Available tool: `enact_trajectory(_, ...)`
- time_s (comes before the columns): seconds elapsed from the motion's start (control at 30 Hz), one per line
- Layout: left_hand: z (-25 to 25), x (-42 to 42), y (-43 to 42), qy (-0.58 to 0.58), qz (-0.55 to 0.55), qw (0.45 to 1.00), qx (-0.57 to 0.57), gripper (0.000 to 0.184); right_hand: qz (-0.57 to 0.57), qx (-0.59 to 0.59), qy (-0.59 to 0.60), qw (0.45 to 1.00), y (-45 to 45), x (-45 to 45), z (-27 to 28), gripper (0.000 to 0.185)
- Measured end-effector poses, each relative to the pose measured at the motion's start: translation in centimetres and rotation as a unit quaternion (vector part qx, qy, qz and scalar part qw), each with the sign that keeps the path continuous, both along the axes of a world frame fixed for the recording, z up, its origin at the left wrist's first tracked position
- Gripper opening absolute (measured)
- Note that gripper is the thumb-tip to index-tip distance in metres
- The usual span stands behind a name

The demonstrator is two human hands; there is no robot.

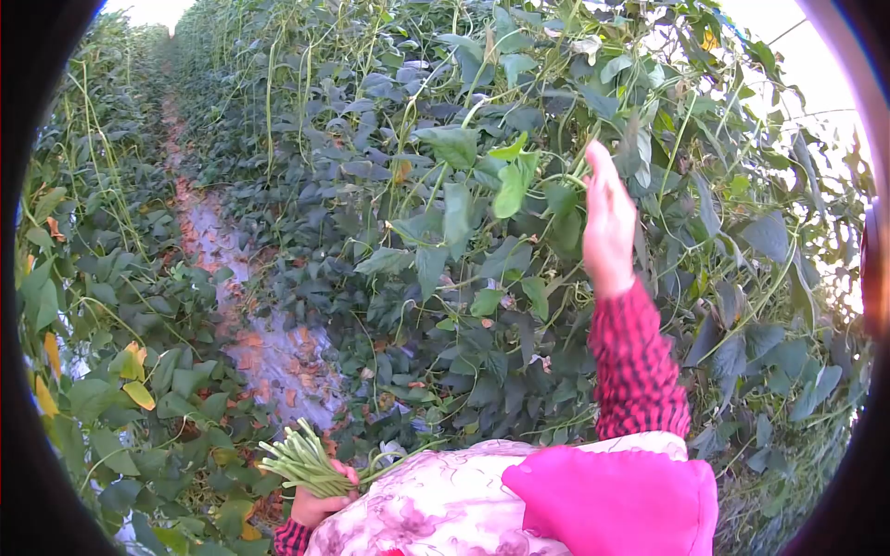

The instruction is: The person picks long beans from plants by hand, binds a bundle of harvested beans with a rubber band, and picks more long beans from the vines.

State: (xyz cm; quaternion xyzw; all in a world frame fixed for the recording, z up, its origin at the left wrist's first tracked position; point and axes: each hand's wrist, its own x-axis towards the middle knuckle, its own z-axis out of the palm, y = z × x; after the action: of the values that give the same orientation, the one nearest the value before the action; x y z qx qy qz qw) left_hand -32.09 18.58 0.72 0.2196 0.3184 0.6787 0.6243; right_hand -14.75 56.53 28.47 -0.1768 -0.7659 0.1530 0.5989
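At the lower left, my left hand [320, 503] is closed around a bunch of long green beans [306, 463]. The cut-looking ends of the beans stick out to the upper left, and part of the bunch runs back over the pale flowered apron [436, 491]. My right hand [609, 222] is raised among the bean vines [514, 176] at the upper right, in a red and black checked sleeve. Its fingers point upward, stretched out beside leaves and thin stems. Nothing shows in its grasp, though the palm side is partly hidden.
Dense climbing bean plants [389, 315] fill the middle and right. Long beans [270, 102] hang from the vines farther back. A narrow path [278, 361] with plastic sheeting and dry leaves runs away at left, with more plants beyond. Bright pink cloth [621, 500] lies over my front.
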Motion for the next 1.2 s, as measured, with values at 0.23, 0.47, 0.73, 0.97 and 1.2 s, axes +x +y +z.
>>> enact_trajectory(0.23,0.7,0.0,0.1,-0.031,-0.014,0.999,-0.001,0.048,0.335,-0.264,-0.328,0.843,-13.3,-0.9,-16.0,0.019)
enact_trajectory(0.47,0.4,-0.4,-0.7,-0.016,-0.022,0.999,-0.036,0.049,0.139,-0.306,-0.150,0.930,-7.7,0.5,-18.7,0.018)
enact_trajectory(0.73,0.2,-0.5,-0.9,-0.015,0.000,0.999,-0.039,0.050,0.046,-0.352,0.281,0.892,8.1,4.7,-12.5,0.011)
enact_trajectory(0.97,0.0,-0.4,-0.6,-0.016,0.033,0.999,-0.040,0.050,-0.071,-0.329,0.103,0.936,19.0,6.1,-12.2,0.018)
enact_trajectory(1.2,0.7,0.0,0.1,0.007,0.053,0.998,-0.044,0.052,-0.265,-0.027,-0.460,0.847,22.7,5.7,-12.1,0.028)
